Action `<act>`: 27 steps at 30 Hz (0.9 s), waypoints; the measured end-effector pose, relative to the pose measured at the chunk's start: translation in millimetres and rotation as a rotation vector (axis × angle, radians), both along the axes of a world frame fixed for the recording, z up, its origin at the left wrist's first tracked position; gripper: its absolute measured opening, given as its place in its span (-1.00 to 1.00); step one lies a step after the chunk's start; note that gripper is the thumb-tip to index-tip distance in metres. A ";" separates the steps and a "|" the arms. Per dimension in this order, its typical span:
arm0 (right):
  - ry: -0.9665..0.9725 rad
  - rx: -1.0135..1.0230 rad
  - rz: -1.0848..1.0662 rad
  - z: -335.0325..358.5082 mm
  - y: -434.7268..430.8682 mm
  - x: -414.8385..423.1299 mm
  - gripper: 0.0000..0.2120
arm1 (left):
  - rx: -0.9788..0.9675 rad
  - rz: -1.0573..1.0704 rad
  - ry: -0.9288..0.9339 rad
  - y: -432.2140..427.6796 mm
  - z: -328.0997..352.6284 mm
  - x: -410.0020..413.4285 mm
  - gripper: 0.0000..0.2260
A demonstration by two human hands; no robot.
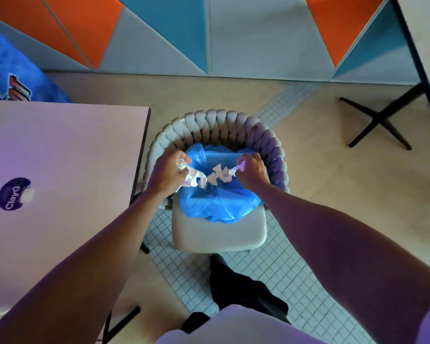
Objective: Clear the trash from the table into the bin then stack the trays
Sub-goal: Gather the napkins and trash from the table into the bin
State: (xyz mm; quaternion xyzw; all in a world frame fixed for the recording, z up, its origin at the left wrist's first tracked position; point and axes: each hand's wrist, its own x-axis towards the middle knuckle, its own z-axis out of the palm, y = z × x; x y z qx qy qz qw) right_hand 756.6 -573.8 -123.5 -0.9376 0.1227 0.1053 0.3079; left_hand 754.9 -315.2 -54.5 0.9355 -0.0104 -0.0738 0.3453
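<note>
A bin lined with a blue bag (219,202) sits on the seat of a woven grey chair (219,234). Both my hands are over the bag's mouth. My left hand (168,171) grips a wad of crumpled white paper (193,178). My right hand (252,168) pinches smaller white scraps (220,173) that hang between the two hands above the bag. The pale table (60,157) lies to the left, with a purple round sticker (13,193) on it. No trays are in view.
A second table's black cross foot (380,117) stands at the right rear. A blue bag or cushion (13,73) is behind the table at far left. A coloured panel wall runs along the back. A dark garment (238,291) lies near my legs.
</note>
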 end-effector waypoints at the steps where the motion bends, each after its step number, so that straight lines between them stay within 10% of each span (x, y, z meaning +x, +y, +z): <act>1: 0.004 -0.001 0.001 -3.2 -1.2 3.0 -0.75 | -0.006 -0.002 -0.002 -6.1 -2.2 4.4 -0.74; 12: 0.038 0.018 -0.039 -35.7 -7.9 32.3 -0.64 | -0.007 -0.078 -0.002 -39.0 -48.5 52.7 -0.76; 20: 0.179 0.085 0.039 -59.1 -8.5 40.0 -0.23 | 0.032 -0.109 0.217 -37.4 -94.7 72.7 -0.32; 27: 0.222 0.043 0.043 -62.6 -7.1 40.5 -0.38 | 0.056 -0.064 0.264 -32.2 -102.4 74.4 -0.43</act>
